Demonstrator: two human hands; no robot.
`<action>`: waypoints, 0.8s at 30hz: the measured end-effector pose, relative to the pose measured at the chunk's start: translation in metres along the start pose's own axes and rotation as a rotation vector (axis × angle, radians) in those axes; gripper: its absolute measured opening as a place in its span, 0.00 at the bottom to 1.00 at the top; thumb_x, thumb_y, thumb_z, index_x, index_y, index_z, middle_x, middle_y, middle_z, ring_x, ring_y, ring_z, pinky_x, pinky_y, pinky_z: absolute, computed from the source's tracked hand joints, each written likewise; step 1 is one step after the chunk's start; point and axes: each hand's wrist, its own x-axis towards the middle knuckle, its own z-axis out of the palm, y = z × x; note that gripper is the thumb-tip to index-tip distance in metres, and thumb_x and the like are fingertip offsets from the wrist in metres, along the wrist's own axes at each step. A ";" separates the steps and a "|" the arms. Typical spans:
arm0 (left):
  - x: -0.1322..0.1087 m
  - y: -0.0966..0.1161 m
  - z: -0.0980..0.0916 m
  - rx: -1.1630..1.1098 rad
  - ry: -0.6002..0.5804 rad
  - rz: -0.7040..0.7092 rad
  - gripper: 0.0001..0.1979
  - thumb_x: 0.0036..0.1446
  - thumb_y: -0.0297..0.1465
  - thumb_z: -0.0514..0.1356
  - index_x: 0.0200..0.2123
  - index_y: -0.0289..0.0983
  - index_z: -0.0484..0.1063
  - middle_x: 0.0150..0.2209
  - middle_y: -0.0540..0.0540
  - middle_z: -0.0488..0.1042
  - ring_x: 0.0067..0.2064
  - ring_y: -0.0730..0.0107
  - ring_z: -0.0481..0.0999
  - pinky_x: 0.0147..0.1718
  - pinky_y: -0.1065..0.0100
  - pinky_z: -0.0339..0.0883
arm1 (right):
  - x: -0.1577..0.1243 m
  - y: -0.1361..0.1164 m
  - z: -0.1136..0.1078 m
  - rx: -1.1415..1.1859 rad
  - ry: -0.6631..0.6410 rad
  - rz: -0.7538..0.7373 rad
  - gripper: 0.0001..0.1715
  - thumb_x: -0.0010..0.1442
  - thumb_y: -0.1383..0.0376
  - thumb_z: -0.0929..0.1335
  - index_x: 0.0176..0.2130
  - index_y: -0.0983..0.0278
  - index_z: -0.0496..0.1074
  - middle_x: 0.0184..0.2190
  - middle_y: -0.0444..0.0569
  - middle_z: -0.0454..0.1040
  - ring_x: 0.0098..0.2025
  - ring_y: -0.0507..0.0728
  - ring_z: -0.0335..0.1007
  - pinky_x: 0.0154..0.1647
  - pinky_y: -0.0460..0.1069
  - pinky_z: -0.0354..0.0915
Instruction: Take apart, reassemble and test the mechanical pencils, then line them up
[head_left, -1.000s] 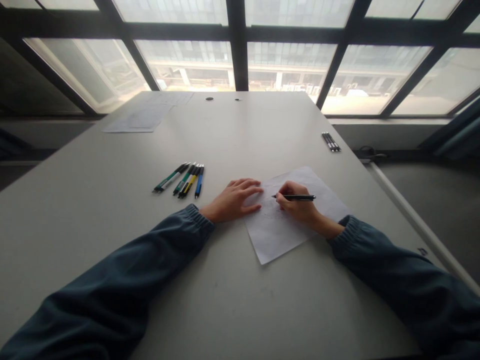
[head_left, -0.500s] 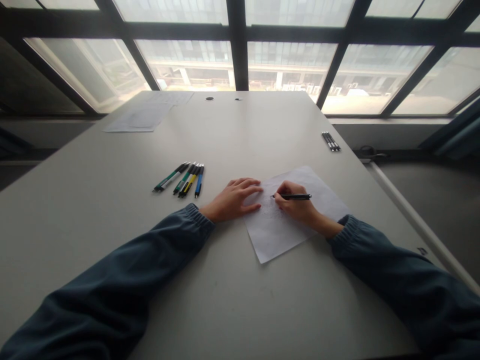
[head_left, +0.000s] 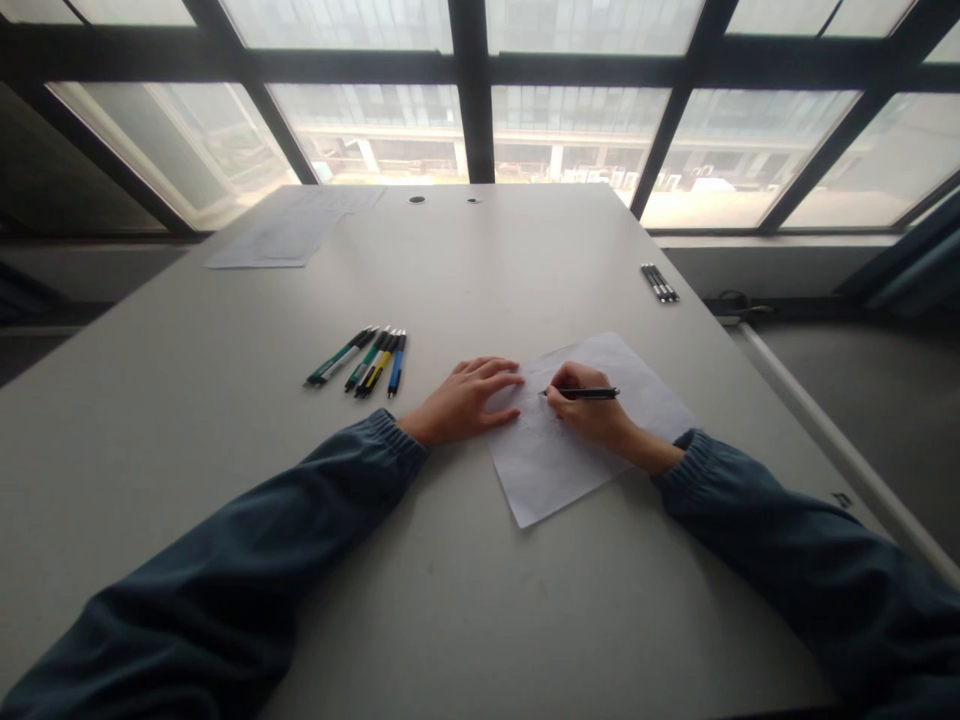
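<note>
Writing on a loose sheet at a grey table [head_left: 450, 620].

The sheet of paper [head_left: 645, 395] lies right of centre; the left hand [head_left: 465, 400] rests flat and open, fingertips on its edge; the right hand [head_left: 592, 410] is closed around a black pen [head_left: 589, 393], tip on the sheet. Coloured pens [head_left: 360, 365] lie left; dark pens [head_left: 660, 283] far right.
</note>
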 end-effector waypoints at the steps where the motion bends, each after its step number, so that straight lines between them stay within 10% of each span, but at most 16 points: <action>1: 0.000 0.000 0.000 -0.002 0.001 0.001 0.22 0.64 0.44 0.59 0.58 0.46 0.71 0.63 0.44 0.69 0.66 0.55 0.64 0.64 0.52 0.57 | 0.000 0.000 0.000 -0.003 0.005 0.005 0.07 0.56 0.64 0.69 0.27 0.62 0.69 0.19 0.43 0.71 0.23 0.52 0.66 0.25 0.47 0.60; 13: -0.002 -0.008 0.002 -0.034 0.018 -0.063 0.22 0.56 0.25 0.57 0.54 0.43 0.73 0.64 0.45 0.69 0.68 0.58 0.63 0.67 0.49 0.54 | 0.006 0.001 -0.010 0.216 0.356 -0.004 0.12 0.58 0.57 0.71 0.36 0.63 0.73 0.27 0.46 0.74 0.26 0.53 0.68 0.25 0.48 0.64; 24: -0.005 -0.010 0.002 -0.045 0.013 -0.091 0.32 0.62 0.39 0.60 0.67 0.43 0.59 0.67 0.41 0.64 0.70 0.53 0.59 0.70 0.42 0.45 | 0.005 0.001 -0.010 0.365 0.391 -0.022 0.07 0.59 0.61 0.68 0.38 0.62 0.70 0.24 0.42 0.69 0.24 0.51 0.64 0.23 0.46 0.60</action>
